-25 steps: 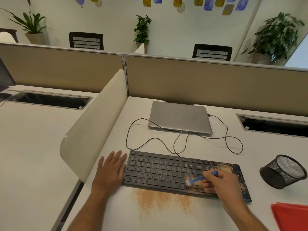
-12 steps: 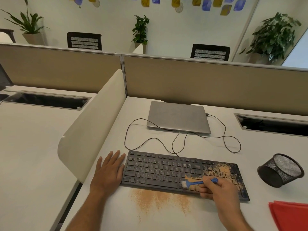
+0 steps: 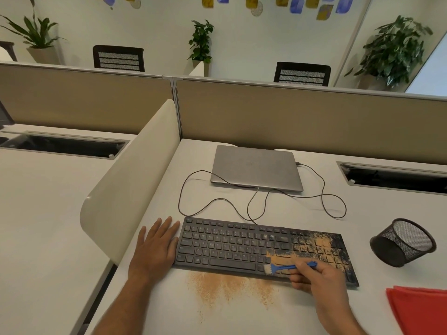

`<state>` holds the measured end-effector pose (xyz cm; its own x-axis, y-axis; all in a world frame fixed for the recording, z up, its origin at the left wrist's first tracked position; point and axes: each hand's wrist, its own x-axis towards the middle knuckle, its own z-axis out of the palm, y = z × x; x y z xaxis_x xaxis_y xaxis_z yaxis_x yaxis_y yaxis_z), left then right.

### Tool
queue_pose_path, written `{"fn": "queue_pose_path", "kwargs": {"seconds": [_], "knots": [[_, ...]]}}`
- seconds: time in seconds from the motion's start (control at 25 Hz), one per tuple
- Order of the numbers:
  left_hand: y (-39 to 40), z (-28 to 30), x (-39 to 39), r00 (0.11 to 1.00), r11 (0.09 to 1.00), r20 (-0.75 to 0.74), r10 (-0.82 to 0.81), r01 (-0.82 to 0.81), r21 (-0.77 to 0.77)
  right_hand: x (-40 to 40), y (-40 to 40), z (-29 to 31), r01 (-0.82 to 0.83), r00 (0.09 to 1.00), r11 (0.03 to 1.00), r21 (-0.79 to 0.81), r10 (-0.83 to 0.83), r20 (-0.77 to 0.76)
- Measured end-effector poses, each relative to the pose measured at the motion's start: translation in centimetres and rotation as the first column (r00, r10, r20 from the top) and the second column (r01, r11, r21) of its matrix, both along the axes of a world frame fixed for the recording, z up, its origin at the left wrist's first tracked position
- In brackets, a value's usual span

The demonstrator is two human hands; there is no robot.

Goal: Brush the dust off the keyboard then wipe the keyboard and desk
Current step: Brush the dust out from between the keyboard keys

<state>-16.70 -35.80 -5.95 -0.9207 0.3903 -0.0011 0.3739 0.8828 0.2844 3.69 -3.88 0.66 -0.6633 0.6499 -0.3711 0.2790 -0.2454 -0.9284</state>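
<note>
A black keyboard (image 3: 232, 245) lies on the white desk (image 3: 302, 209), its right part coated with orange-brown dust (image 3: 321, 244). More of the dust is spread over the desk in front of the keyboard (image 3: 229, 287). My right hand (image 3: 316, 278) grips a small blue brush (image 3: 281, 267), whose pale bristles touch the keyboard's front edge right of the space bar. My left hand (image 3: 156, 247) lies flat on the desk, fingers straight, touching the keyboard's left end. A red cloth (image 3: 420, 308) lies at the lower right.
A shut grey laptop (image 3: 256, 169) sits behind the keyboard, with a thin black cable (image 3: 333, 209) looping over the desk between them. A black mesh pen cup (image 3: 402, 243) lies tipped on its side at the right. A cream divider (image 3: 130, 177) borders the desk's left.
The brush has swept forward and to the left along the keyboard's front rows, and my right hand moved with it. My left hand has stayed in place.
</note>
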Motion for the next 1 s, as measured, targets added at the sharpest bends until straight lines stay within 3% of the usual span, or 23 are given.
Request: {"fn": "queue_pose_path", "kwargs": {"seconds": [0.2,0.4,0.56,0.76,1.0], "knots": [[0.0,0.1,0.1,1.0,1.0,0.002,0.001,-0.001,-0.002,0.3,0.1,-0.8,0.008,0.999,0.998,0.066,-0.011,0.045],[0.0,0.0,0.0,1.0,1.0,0.001,-0.001,0.001,0.003,-0.6,1.0,0.4,0.073,0.997,0.997,0.012,-0.073,0.001],[0.1,0.1,0.0,1.0,1.0,0.002,0.003,-0.003,-0.014,-3.0,0.7,1.2,0.094,0.995,0.989,0.112,-0.09,-0.037],[0.0,0.0,-0.1,1.0,1.0,0.0,0.004,-0.004,0.002,-3.9,1.1,0.7,0.035,0.997,0.983,0.179,-0.046,0.056],[-0.1,-0.1,-0.1,1.0,1.0,0.0,0.001,-0.001,0.006,-4.4,1.5,0.9,0.044,0.997,0.992,0.115,-0.051,0.056]]}}
